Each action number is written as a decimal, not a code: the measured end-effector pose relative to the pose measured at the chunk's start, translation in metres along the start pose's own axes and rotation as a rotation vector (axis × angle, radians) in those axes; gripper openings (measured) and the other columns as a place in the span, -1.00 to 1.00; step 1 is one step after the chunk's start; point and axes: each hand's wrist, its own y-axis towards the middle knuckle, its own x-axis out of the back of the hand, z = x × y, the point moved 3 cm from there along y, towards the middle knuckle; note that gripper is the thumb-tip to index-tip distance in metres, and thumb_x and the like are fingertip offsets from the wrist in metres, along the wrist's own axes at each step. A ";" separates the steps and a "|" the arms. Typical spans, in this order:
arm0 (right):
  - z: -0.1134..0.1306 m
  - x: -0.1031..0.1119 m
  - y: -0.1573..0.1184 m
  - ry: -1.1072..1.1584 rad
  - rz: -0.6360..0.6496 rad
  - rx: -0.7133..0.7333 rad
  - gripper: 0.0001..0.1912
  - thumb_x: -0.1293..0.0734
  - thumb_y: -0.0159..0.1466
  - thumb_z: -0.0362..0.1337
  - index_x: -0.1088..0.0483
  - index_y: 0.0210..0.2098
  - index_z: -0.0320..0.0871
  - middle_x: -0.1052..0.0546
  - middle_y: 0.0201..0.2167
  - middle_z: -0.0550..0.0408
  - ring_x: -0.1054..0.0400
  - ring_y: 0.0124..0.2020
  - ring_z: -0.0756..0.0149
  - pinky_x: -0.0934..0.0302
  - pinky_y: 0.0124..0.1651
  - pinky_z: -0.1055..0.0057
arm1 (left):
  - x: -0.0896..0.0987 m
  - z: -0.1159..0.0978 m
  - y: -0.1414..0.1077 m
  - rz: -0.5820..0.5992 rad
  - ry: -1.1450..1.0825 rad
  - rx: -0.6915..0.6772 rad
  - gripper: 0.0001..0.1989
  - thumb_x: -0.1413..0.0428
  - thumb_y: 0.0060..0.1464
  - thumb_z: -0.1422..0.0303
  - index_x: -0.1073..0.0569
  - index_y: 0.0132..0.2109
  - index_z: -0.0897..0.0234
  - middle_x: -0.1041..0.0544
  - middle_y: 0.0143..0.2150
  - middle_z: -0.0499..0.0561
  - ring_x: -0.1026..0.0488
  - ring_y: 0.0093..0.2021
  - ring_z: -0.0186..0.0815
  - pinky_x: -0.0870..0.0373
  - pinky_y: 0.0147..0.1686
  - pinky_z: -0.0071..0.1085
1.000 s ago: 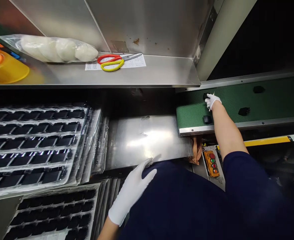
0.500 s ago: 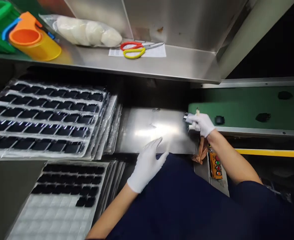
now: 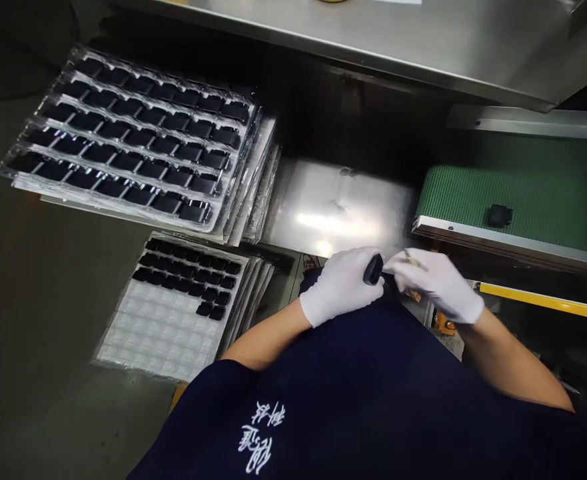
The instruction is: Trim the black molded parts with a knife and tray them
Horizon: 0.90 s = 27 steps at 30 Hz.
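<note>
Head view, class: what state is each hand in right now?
Left hand: closed, holding a small black part.
Right hand: blurred, cannot tell.

Mount: on your head, facing forward and down
Centre: your white-gloved left hand (image 3: 342,287) and right hand (image 3: 438,285)
Nearest: your navy shirt (image 3: 283,427)

The white-gloved left hand (image 3: 342,287) and right hand (image 3: 438,285) nearly touch, held close together.
</note>
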 end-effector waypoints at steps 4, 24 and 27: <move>0.023 0.030 -0.021 -0.299 -0.071 0.204 -0.60 -0.24 0.45 0.04 -0.53 -0.25 -0.12 -0.52 -0.49 0.12 -0.38 -0.46 0.33 -0.22 -0.36 0.38 | 0.008 0.000 -0.020 0.228 -0.708 0.119 -0.76 -0.29 0.12 0.31 -0.55 -0.08 0.32 -0.68 -0.11 0.13 -0.65 -0.11 -0.17 -0.54 0.02 -0.21; 0.063 0.046 -0.029 -1.011 0.183 0.636 -0.67 -0.21 0.47 0.02 -0.58 -0.16 0.09 -0.51 -0.54 0.17 -0.20 -0.59 0.36 0.06 -0.49 0.32 | 0.013 -0.035 -0.049 0.567 -1.204 0.296 -0.70 -0.45 -0.01 0.34 -0.62 -0.16 0.42 -0.71 -0.21 0.25 -0.70 -0.20 -0.08 -0.65 -0.04 -0.15; 0.071 0.043 -0.030 -1.087 0.159 0.703 -0.66 -0.18 0.50 -0.02 -0.56 -0.09 0.05 -0.48 -0.55 0.14 -0.22 -0.56 0.34 0.03 -0.47 0.31 | 0.012 -0.035 -0.049 0.595 -1.187 0.301 -0.70 -0.44 0.00 0.34 -0.62 -0.15 0.41 -0.70 -0.21 0.22 -0.70 -0.19 -0.09 -0.65 -0.02 -0.13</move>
